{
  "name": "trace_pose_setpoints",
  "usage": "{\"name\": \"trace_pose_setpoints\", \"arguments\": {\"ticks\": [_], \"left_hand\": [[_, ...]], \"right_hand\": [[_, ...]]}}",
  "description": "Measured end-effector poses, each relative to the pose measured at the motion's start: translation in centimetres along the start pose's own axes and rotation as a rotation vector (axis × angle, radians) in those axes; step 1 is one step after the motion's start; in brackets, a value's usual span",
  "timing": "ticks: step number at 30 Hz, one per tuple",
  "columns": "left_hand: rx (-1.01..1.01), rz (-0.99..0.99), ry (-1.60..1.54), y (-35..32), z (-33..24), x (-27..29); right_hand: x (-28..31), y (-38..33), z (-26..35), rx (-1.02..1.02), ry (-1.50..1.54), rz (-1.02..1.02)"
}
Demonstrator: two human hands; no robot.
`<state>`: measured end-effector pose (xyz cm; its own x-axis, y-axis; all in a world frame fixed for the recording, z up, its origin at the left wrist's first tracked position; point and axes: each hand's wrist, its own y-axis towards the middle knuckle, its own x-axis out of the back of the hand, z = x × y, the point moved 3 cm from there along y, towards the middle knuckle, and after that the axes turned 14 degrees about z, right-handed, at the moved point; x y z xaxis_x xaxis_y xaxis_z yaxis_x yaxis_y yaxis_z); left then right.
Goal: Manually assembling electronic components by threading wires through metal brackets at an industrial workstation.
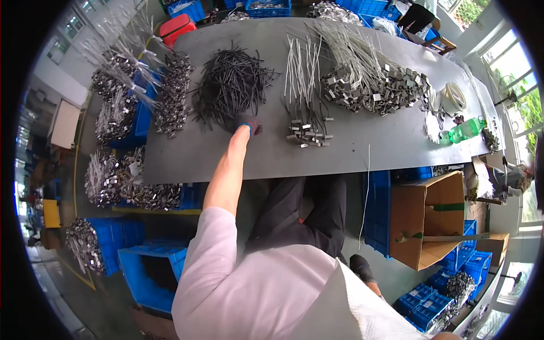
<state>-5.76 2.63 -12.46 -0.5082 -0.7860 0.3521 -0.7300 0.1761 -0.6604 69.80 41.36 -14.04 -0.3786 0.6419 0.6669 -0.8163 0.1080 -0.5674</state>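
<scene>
So the left hand point(247, 127) is stretched way out across the grey table point(362, 144), wearing what looks like a dark glove with a blue cuff, and it's down at the near edge of the heap of black cable ties point(231, 85), touching the bottom of it. Honestly can't tell if the fingers are pinching any ties or just lying on them, it's too small and blurry. The right hand isn't visible.

Just right of that heap sits a row of white ties with metal clips point(304, 96), then a bigger pile of metal clips with white ties point(374, 85) further right. A green bottle point(467, 130) lies near the table's right end. Blue crates point(144, 272) stand on the floor at left, a cardboard box point(429, 218) at right.
</scene>
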Motion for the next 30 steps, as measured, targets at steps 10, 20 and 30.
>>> {"name": "trace_pose_setpoints", "arguments": {"ticks": [10, 20, 30], "left_hand": [[-0.193, 0.501, -1.515, -16.5, -4.8, -14.6], [-0.675, 0.042, -1.347, -25.9, -17.1, -17.7], [-0.779, 0.226, -0.572, -26.0, -16.2, -18.7]], "right_hand": [[5.7, 5.6, 8.9, 0.107, -0.085, -0.209], [13.2, 9.9, 15.5, -0.019, -0.360, -0.046], [10.6, 7.9, 12.1, -0.108, -0.280, -0.010]]}}
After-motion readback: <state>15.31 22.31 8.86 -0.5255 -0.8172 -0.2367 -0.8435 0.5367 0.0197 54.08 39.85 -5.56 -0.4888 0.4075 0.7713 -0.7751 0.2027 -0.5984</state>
